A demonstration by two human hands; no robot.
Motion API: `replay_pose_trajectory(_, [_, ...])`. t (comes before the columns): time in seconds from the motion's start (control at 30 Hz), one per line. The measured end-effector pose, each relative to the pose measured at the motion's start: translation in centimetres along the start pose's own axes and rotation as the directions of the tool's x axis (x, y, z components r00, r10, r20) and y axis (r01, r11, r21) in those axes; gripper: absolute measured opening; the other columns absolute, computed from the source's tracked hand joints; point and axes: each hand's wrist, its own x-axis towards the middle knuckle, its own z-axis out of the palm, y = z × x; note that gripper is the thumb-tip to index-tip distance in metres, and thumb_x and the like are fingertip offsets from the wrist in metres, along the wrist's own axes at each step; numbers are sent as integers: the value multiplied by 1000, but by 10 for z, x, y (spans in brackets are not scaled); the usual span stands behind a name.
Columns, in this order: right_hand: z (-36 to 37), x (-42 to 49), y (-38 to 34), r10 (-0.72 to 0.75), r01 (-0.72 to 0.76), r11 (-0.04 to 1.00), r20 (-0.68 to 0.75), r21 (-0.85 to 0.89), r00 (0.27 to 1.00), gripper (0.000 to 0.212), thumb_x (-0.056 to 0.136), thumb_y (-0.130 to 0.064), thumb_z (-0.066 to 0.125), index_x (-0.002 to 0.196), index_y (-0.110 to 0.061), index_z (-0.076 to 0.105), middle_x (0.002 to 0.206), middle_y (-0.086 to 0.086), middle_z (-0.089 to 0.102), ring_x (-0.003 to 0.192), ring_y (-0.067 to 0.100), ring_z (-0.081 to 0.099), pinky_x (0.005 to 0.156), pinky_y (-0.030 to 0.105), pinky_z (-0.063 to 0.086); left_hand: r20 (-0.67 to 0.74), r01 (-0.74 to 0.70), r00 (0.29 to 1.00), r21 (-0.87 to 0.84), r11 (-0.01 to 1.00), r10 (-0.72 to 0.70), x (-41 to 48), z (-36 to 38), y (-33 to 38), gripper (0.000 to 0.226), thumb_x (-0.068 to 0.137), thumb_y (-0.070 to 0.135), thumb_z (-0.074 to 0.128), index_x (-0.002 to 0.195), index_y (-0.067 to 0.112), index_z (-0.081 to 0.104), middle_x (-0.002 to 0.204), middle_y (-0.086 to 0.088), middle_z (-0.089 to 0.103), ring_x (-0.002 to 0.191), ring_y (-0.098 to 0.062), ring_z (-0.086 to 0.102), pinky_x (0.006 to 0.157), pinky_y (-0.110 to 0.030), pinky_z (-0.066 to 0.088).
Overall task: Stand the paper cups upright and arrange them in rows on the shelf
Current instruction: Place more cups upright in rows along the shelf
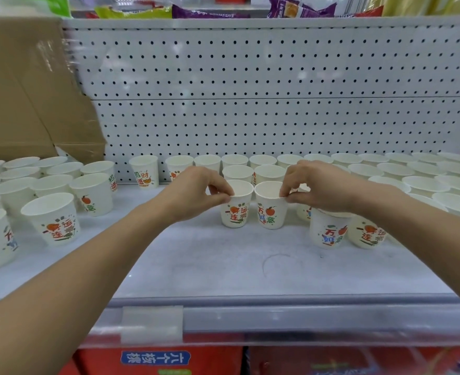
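Note:
Two white paper cups with red and green print stand upright side by side at the middle of the grey shelf (pixel 223 266). My left hand (pixel 196 190) pinches the near rim of the left cup (pixel 235 209). My right hand (pixel 318 185) pinches the right rim of the right cup (pixel 270 209). Behind them several upright cups form rows (pixel 261 161) along the pegboard and out to the right. A looser group of upright cups (pixel 50 217) stands at the left. Two more cups (pixel 329 231) stand under my right forearm.
A brown cardboard box (pixel 20 98) leans at the back left above the left cups. The white pegboard wall (pixel 277 90) closes the back. A clear price rail (pixel 223 320) runs along the shelf's front edge. Snack bags lie on the shelf above.

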Motion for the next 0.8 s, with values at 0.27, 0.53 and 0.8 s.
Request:
replay_pose_trajectory(0.27, [-3, -2, -2, 15, -16, 999, 28, 27, 1000, 18, 82, -41, 69, 98, -35, 69, 100, -15, 56, 89, 5, 51, 76, 28, 45, 7, 6, 1000, -12, 1000, -6, 3, 3, 5, 8, 83, 30, 74, 90, 27, 75, 90, 17, 68, 79, -2, 61, 70, -26, 50])
replay_pose_trajectory(0.53, [-1, 1, 5, -19, 19, 995, -5, -99, 1000, 8, 87, -30, 67, 92, -35, 71, 95, -15, 59, 85, 1, 40, 72, 25, 36, 29, -12, 999, 2, 1000, 12, 7, 6, 9, 7, 85, 23, 71, 90, 23, 76, 85, 12, 71, 78, -5, 61, 74, -30, 54])
replay_pose_trajectory(0.8, [-4, 0, 8, -28, 33, 977, 25, -212, 999, 12, 90, -33, 62, 100, -36, 69, 106, -16, 58, 96, 7, 45, 80, 28, 37, 27, -3, 1000, 23, 1000, 2, 10, 8, 11, 8, 84, 28, 72, 90, 25, 76, 86, 13, 71, 78, -4, 62, 75, -35, 56])
